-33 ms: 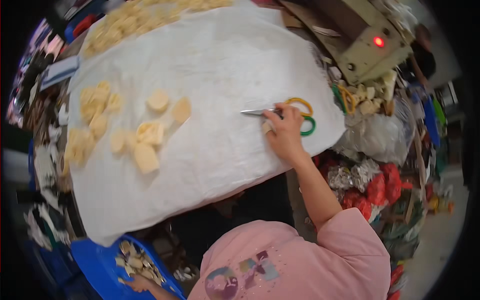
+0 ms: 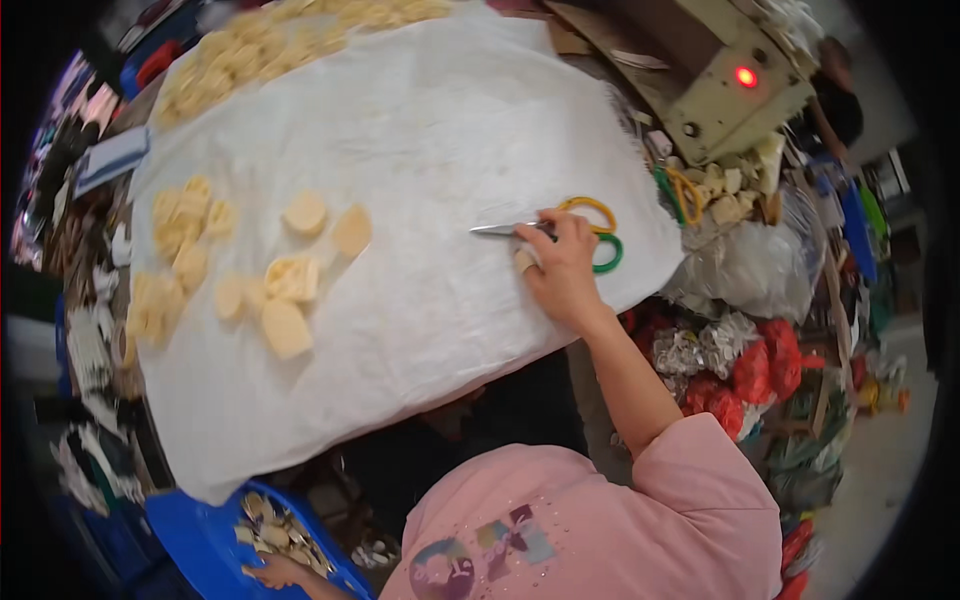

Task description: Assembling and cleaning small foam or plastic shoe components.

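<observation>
The whole view is shifted slightly toward 7 o'clock since the earlier frame; against the white cloth (image 2: 410,310), hands and scissors are seen essentially unmoved. At 1 o'clock, the scissors (image 2: 606,254) are covered near the pivot by the right hand (image 2: 566,268); whether they are clamped cannot be told. Cream pieces (image 2: 286,331) are spread toward 9 o'clock. At 7 o'clock, the blue bin's (image 2: 190,530) contents are reached by the left hand (image 2: 275,571), its grip indiscernible.

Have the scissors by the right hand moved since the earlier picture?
No, not visibly: the scissors lie at the same place on the white cloth, judged against its right edge; only the whole view shifted slightly.
</observation>
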{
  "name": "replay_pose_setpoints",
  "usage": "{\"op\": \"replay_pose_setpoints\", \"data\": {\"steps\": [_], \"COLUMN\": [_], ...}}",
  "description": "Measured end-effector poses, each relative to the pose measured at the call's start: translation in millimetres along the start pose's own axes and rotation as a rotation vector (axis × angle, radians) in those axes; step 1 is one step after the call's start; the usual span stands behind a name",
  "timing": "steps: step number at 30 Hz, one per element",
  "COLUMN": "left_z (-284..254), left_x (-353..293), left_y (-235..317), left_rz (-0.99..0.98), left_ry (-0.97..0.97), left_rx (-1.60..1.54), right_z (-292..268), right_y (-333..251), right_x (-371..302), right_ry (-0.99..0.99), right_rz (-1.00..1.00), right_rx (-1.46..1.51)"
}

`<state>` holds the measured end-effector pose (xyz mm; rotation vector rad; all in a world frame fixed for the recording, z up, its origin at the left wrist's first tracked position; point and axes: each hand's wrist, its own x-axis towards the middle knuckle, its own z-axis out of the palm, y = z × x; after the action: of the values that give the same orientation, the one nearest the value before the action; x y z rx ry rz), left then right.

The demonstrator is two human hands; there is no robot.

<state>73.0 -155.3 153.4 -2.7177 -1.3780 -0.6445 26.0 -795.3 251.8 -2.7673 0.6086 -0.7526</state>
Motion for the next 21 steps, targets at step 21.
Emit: {"op": "replay_pose_setpoints", "data": {"steps": [21], "left_z": [-161.9], "left_x": [-246.5], "left_y": [282.7], "left_rz": [1.542], "left_ry": [-0.334], "left_rx": [-0.866], "right_z": [-45.1], "right_y": [305.9], "right_x": [249.3], "right_ry": [0.054], "right_rz": [0.405], "right_rx": [-0.270]}}
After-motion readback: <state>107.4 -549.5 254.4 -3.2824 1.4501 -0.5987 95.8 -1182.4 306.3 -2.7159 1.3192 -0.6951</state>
